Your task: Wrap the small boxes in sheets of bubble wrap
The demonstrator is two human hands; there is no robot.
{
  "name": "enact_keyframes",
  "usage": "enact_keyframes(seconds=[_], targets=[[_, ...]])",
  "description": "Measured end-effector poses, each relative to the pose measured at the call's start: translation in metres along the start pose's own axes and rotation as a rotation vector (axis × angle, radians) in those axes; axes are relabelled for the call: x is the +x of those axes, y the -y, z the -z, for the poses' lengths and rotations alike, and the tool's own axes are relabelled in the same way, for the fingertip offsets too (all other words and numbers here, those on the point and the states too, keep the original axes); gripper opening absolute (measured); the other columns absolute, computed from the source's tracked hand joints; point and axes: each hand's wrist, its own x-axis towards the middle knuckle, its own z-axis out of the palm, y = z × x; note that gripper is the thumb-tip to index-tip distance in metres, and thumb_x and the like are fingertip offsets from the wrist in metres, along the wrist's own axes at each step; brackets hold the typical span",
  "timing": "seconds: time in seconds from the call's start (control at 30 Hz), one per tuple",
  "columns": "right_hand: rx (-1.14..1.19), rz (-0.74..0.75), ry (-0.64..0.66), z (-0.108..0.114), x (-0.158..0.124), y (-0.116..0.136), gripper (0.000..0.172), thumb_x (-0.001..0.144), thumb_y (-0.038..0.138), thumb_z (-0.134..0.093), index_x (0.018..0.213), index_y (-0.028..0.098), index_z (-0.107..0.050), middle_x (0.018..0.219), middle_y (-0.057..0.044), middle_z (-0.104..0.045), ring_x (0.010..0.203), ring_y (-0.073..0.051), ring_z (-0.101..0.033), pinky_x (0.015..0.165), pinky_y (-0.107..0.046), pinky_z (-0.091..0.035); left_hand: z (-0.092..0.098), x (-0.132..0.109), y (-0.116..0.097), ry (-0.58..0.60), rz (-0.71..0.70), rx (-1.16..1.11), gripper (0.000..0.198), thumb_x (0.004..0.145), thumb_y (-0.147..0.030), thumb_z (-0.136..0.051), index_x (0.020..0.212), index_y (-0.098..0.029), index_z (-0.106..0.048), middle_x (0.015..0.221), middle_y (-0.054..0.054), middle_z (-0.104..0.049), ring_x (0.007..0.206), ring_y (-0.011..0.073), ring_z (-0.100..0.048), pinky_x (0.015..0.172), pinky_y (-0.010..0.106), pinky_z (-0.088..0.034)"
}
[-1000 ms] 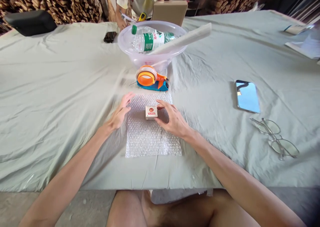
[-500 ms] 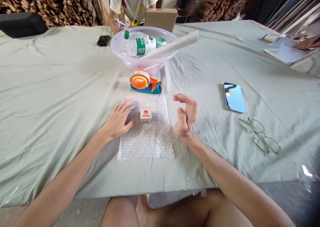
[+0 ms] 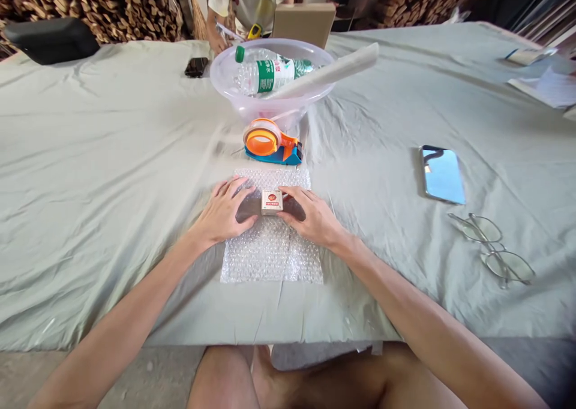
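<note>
A small white box with a red print [image 3: 272,201] rests on a sheet of bubble wrap [image 3: 274,259] in front of me. My right hand [image 3: 310,214] has come in from the right, its thumb at the box's near side and its index finger at the far side, gripping the right end. To the left of the box, my left hand [image 3: 227,211] lies on the wrap's left edge, fingers spread and thumb pointing toward the box, with a slight gap between. Just beyond the wrap stands an orange and blue tape dispenser [image 3: 272,145].
Behind the dispenser is a translucent basin [image 3: 225,91] holding a plastic bottle [image 3: 274,73] and a whitish roll [image 3: 342,70]. On the right lie a phone [image 3: 443,175] and eyeglasses [image 3: 492,247]. Across the table sits another person [image 3: 254,4] near a cardboard box [image 3: 303,25].
My right hand has moved left from beside the wrap to the small box and closed on its right end. My left hand stays at the wrap's left edge. The view has shifted slightly.
</note>
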Motion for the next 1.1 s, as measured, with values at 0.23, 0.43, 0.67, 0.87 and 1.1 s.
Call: enact_keyframes(seconds=[0.23,0.43,0.67,0.87,1.1], targets=[[-0.023,-0.007,-0.006,-0.001,0.002,0.002,0.045,0.109,0.035,-0.073,0.152,0.027,-0.06,0.141,-0.013,-0.081,0.13,-0.036,-0.079,0.114,-0.059,-0.064,0.0,-0.001,-0.003,0.003,0.01,0.029,0.065,0.104,-0.047,-0.068,0.161,-0.018,-0.058,0.174,0.02,-0.054,0.17,0.0431,-0.046,0.143,0.067,-0.033],[-0.016,-0.031,-0.001,-0.003,0.002,0.001,0.047,0.11,0.035,-0.071,0.156,0.029,-0.062,0.141,-0.012,-0.082,0.128,-0.036,-0.08,0.115,-0.062,-0.063,-0.001,0.0,-0.002,0.01,-0.001,0.026,0.065,0.104,-0.048,-0.068,0.16,-0.017,-0.058,0.174,0.021,-0.053,0.17,0.0449,-0.045,0.142,0.07,-0.033],[0.041,0.027,-0.034,0.002,-0.001,0.0,0.061,0.115,0.052,-0.063,0.169,0.029,-0.049,0.154,-0.014,-0.076,0.136,-0.036,-0.075,0.119,-0.062,-0.059,0.003,-0.002,0.002,-0.067,0.026,-0.155,0.055,0.114,-0.049,-0.048,0.162,-0.023,-0.056,0.174,0.015,-0.055,0.17,0.037,-0.046,0.14,0.061,-0.038],[0.104,-0.048,-0.265,0.01,-0.003,0.002,0.057,0.12,0.065,-0.034,0.165,0.035,-0.051,0.154,-0.011,-0.073,0.13,-0.033,-0.073,0.118,-0.06,-0.055,0.001,0.0,0.012,-0.399,0.311,-0.402,0.051,0.119,-0.045,-0.027,0.147,-0.022,-0.063,0.149,0.014,-0.072,0.135,0.0287,-0.071,0.122,0.048,-0.054],[0.048,-0.131,-0.375,0.01,-0.001,0.003,0.058,0.119,0.067,-0.025,0.148,0.033,-0.063,0.135,-0.01,-0.078,0.116,-0.032,-0.075,0.111,-0.058,-0.056,0.004,-0.002,-0.003,-0.339,0.4,-0.262,0.045,0.118,-0.047,-0.036,0.145,-0.022,-0.063,0.091,0.004,-0.073,0.085,0.0248,-0.071,0.085,0.038,-0.054]])
